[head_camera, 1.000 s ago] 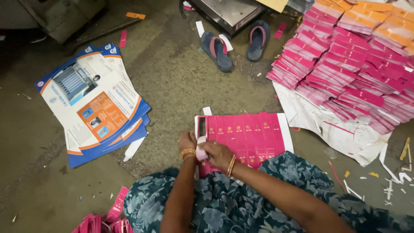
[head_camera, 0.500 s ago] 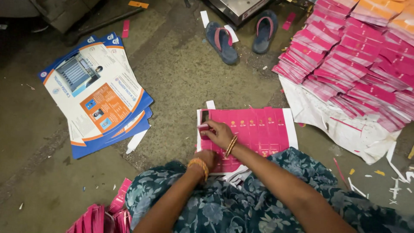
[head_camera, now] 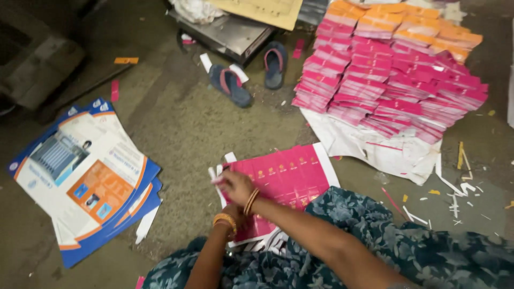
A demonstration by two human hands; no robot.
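**Peeling at the left edge of a pink printed sheet**

The person sits on the floor [head_camera: 214, 128] with a pink printed sheet [head_camera: 289, 174] lying flat just in front of the knees. The right hand [head_camera: 235, 184] reaches across to the sheet's left edge, fingers pinched narrow on a small pale strip or tab there; what exactly is pinched is too small to tell. The left hand [head_camera: 231, 214] sits just below it, mostly hidden behind the right wrist and its bangles, resting on the lower left part of the sheet; whether it grips anything I cannot tell.

By my judgement the step in hand is pulling or separating a piece at this edge. The next move calls for a steady hold on the sheet with the lower hand while the upper one draws the strip clear without tearing.

Well apart to the upper right lies a large heap of pink and orange stacks [head_camera: 396, 80] on white paper. To the left lies a pile of blue-and-white posters [head_camera: 85, 176]; a pair of sandals [head_camera: 251, 75] lies beyond.
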